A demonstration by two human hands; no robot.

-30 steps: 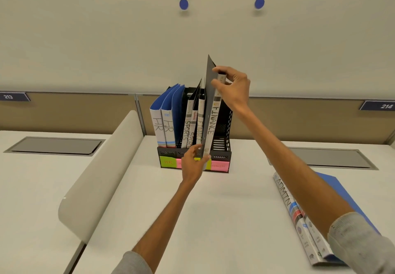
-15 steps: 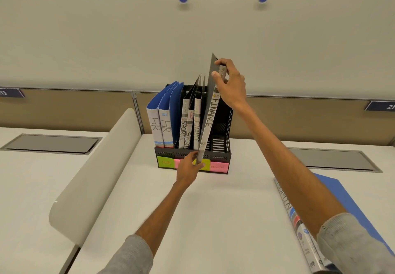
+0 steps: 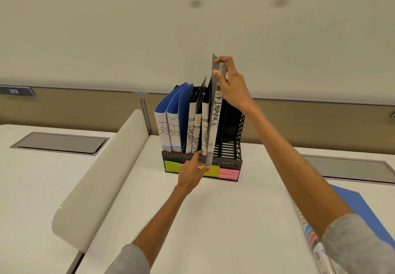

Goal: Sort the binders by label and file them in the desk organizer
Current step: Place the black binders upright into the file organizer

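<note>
The grey FINANCE binder (image 3: 213,128), slim with a hand-lettered spine, leans over the third slot of the black mesh desk organizer (image 3: 232,145). Its lower end is at the front lip and does not look seated yet. The right hand (image 3: 232,85) grips its top, fingers curled round the spine. The left hand (image 3: 192,172) pinches its bottom corner, apparently to steer it in.

Just to its left, a filed FINANCE binder (image 3: 204,132) already stands in the organizer. Further left are two white-spined SPORTS binders (image 3: 189,133), then two blue HR binders (image 3: 163,130) at the far left. The rightmost slot, above the pink sticky label (image 3: 228,174), shows no binder.

The task looks well past halfway: five binders are filed and a sixth is going in. At the right edge of the white desk (image 3: 224,220) lies a flat blue binder stack (image 3: 363,209), its spine lettering partly cut off. It remains to be sorted, probably into that last slot.
</note>
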